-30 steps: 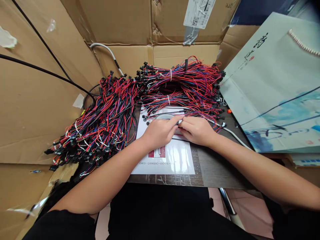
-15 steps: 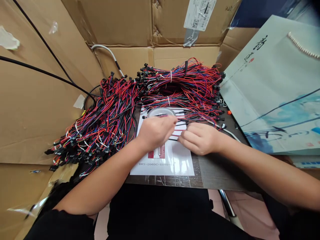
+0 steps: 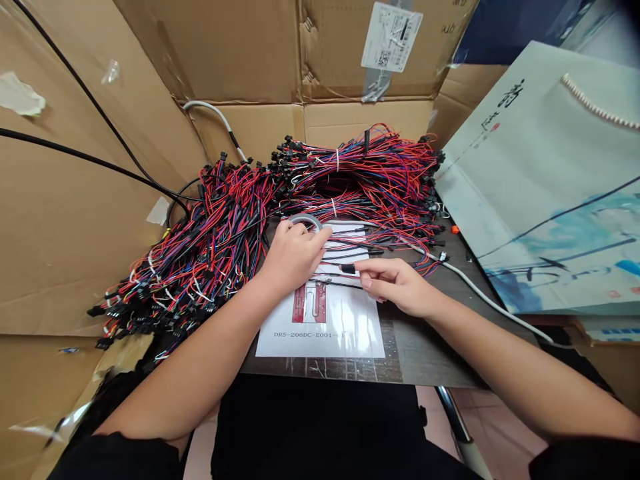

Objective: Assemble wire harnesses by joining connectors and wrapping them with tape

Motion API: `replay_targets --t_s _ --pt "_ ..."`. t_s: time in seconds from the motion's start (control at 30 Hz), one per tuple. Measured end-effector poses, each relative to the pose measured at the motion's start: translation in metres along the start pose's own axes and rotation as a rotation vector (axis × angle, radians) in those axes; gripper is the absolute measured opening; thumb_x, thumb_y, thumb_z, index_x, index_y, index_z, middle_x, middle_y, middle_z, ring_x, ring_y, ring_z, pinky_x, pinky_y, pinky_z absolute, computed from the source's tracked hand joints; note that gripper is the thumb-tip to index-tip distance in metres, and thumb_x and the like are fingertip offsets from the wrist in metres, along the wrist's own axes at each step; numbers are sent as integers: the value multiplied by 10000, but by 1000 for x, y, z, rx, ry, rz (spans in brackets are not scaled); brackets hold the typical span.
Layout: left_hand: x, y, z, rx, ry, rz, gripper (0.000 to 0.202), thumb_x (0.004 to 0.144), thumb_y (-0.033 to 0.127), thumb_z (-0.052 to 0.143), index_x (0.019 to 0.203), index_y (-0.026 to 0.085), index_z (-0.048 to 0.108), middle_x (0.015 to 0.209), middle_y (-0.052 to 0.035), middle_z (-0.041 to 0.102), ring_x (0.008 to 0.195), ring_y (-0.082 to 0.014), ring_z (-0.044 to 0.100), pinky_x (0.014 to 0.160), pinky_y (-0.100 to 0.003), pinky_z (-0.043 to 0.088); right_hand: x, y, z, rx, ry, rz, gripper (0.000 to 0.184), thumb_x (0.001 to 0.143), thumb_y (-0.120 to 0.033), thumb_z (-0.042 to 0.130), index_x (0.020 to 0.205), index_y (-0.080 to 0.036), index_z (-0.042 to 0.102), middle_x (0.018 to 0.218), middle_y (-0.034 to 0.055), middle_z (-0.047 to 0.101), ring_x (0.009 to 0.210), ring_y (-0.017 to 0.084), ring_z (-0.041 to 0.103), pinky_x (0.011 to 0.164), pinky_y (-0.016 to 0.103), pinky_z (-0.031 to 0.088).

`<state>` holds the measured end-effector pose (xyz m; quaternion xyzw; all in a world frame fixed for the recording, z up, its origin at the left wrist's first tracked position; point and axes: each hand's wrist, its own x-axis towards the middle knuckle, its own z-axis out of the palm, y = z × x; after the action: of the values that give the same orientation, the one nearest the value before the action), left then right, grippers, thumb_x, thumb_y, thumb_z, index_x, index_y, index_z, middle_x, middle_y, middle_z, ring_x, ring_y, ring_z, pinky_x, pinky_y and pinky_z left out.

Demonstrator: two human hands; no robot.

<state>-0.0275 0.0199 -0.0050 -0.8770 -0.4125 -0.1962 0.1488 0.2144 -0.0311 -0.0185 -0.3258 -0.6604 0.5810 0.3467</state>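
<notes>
My left hand is closed around the near side of a grey ring, which looks like a roll of tape; its fingers hide much of the ring. To its right, my right hand has a short black strip, seemingly tape, at the tip of its index finger, with the thumb just below. Several thin red and black wires run across between the hands, over a printed white sheet that shows a red picture and lettering.
A large heap of red and black wires with connectors lies on the left. Tied wire bundles are stacked at the back. A pale paper bag leans on the right beside a grey cable. Cardboard walls the table.
My hands have moved apart. The left has gone left with the grey roll, and the right has turned so its index finger points left, the black strip now showing at its tip.
</notes>
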Motion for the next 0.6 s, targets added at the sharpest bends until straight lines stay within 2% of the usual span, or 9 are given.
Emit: replay_targets --t_s 0.07,0.17,0.23,0.33,0.43,0.53,0.6 --pt "0 1 -2 -45 -14 6 249 901 328 591 1104 197 650 849 -80 677 859 -249 579 809 -410 390 -2 5 -2 91 -32 8 392 903 -371 649 1263 -214 640 688 -46 497 534 65 413 504 223 363" --pt "0 7 -12 -215 31 -14 252 893 381 605 1057 205 681 942 -83 669 936 -253 571 875 -441 384 -4 8 -3 173 -59 23 503 907 -368 648 1379 -222 553 661 -62 447 526 67 416 487 211 361" --pt "0 15 -20 -460 50 -51 225 905 356 589 1028 200 694 943 -67 659 930 -220 581 874 -408 407 -5 7 -2 205 -88 22 570 912 -379 640 1442 -232 488 646 -68 430 520 71 414 478 207 363" --pt "1 28 -26 -916 13 -77 205 927 293 549 1002 168 694 929 -53 662 877 -160 600 807 -316 456 -6 3 0 200 -114 13 617 933 -374 612 1501 -247 407 630 -72 419 520 75 405 489 209 366" --pt "2 37 -25 -1160 -24 -141 197 933 282 549 984 166 701 927 -45 682 884 -147 612 827 -293 467 -7 1 2 106 -101 -7 608 967 -321 563 1532 -247 351 619 -73 419 533 75 407 524 214 363" --pt "2 41 -22 -1213 -18 -253 198 930 303 569 920 164 709 884 -37 687 844 -138 610 806 -280 463 -7 2 4 -68 -66 -90 577 981 -252 511 1534 -260 346 622 -71 426 543 73 399 538 212 342" --pt "2 41 -22 -1220 -3 -280 208 928 311 574 861 157 697 838 -28 675 803 -127 598 780 -269 456 -7 2 5 -222 -17 -159 576 969 -199 495 1527 -258 363 608 -77 407 536 71 370 536 210 317"
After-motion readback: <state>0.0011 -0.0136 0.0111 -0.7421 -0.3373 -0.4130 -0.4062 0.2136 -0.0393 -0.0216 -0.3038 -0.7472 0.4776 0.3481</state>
